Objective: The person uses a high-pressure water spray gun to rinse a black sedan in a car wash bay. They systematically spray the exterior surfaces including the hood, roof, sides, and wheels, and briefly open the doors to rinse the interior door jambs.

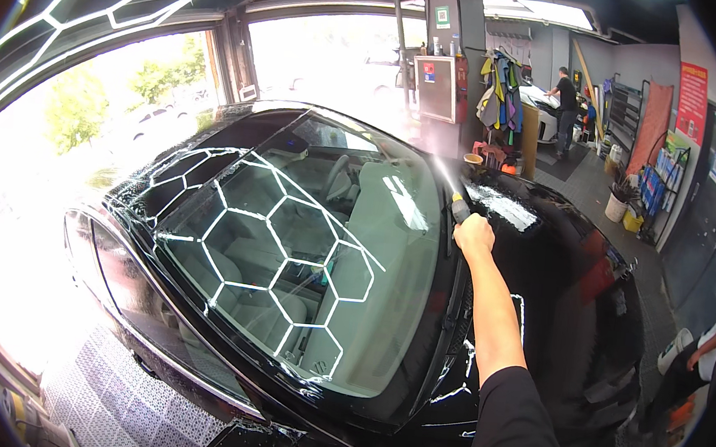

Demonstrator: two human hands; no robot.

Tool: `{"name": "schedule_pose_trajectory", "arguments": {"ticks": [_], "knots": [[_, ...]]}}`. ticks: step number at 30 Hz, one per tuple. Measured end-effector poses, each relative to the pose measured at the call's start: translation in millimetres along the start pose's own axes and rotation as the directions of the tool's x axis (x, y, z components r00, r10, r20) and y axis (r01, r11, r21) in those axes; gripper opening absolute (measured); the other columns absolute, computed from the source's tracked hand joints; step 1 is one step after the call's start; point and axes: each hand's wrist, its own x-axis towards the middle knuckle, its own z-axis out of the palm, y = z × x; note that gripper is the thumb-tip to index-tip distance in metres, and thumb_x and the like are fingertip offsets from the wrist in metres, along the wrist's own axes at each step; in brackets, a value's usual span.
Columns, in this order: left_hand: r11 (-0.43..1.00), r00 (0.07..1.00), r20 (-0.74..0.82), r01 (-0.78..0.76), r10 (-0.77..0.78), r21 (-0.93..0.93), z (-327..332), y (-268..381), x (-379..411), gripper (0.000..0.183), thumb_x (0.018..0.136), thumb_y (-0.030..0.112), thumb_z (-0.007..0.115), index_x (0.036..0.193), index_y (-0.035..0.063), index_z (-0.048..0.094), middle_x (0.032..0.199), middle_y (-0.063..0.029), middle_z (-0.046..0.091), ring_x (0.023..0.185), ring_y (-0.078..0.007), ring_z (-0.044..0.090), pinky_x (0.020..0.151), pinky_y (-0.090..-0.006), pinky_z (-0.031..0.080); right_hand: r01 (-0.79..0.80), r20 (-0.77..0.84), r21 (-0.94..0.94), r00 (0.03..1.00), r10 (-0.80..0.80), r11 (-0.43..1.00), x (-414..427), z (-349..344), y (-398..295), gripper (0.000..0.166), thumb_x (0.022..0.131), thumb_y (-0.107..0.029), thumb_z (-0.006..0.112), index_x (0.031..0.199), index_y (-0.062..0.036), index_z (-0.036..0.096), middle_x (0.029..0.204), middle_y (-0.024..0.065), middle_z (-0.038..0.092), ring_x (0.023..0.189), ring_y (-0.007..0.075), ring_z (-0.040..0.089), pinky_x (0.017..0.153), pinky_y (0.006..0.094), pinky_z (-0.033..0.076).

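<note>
My right hand (475, 235) grips a spray nozzle (460, 207) with a yellow tip, my arm stretched out over the black car. White water spray leaves the nozzle towards the far side, near the base of the windshield (292, 243). Under the forearm lies the wet black hood (571, 268), with bright patches of light on it. Hexagonal ceiling lights are mirrored in the windshield glass and the roof (212, 140). Seats and a steering wheel (337, 174) show through the glass. My left hand is out of view.
A side mirror (249, 444) juts out at the bottom. Beyond the car stand a pillar with a metal cabinet (435, 88), hanging cloths (500, 89) and a bottle rack (662, 177). One person (566, 111) works at a white car; another person (698, 355) sits at right.
</note>
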Motion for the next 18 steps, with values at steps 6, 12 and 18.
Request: {"name": "schedule_pose_trajectory", "arguments": {"ticks": [6, 12, 18], "knots": [[0.998, 0.998, -0.031, 0.055, -0.055, -0.016, -2.3, -13.1, 9.8, 0.021, 0.104, 0.026, 0.048, 0.092, 0.0089, 0.043, 0.069, -0.0038, 0.046, 0.056, -0.0146, 0.044, 0.051, -0.0282, 0.042, 0.009, 0.051, -0.013, 0.999, -0.008, 1.000, 5.2, 7.8, 7.5, 0.035, 0.085, -0.028, 0.074, 0.109, -0.0025, 0.074, 0.111, 0.0183, 0.073, 0.105, 0.0348, 0.071, 0.091, 0.0433, 0.056], [0.985, 0.997, -0.054, -0.052, 0.061, 0.165, 3.7, -9.4, 11.8, 0.025, 0.103, 0.026, 0.051, 0.085, 0.0086, 0.045, 0.070, -0.0040, 0.049, 0.058, -0.0145, 0.047, 0.053, -0.0293, 0.044, 0.131, 0.011, 0.054, 0.991, -0.131, 0.990, -1.0, 2.8, 16.6, 0.033, 0.083, -0.027, 0.074, 0.103, -0.0012, 0.075, 0.105, 0.0205, 0.074, 0.101, 0.0367, 0.071, 0.090, 0.0449, 0.056], [0.994, 0.994, -0.054, 0.093, -0.090, 0.057, 12.9, -37.4, 24.0, 0.029, 0.101, 0.028, 0.054, 0.087, 0.0028, 0.052, 0.071, -0.0090, 0.055, 0.061, -0.0222, 0.054, 0.059, -0.0374, 0.050, 0.032, 0.033, 0.039, 0.999, -0.033, 0.999, 5.1, -1.5, 42.8, 0.033, 0.083, -0.025, 0.073, 0.105, -0.0016, 0.074, 0.107, 0.0205, 0.073, 0.103, 0.0364, 0.070, 0.091, 0.0442, 0.056]]}}
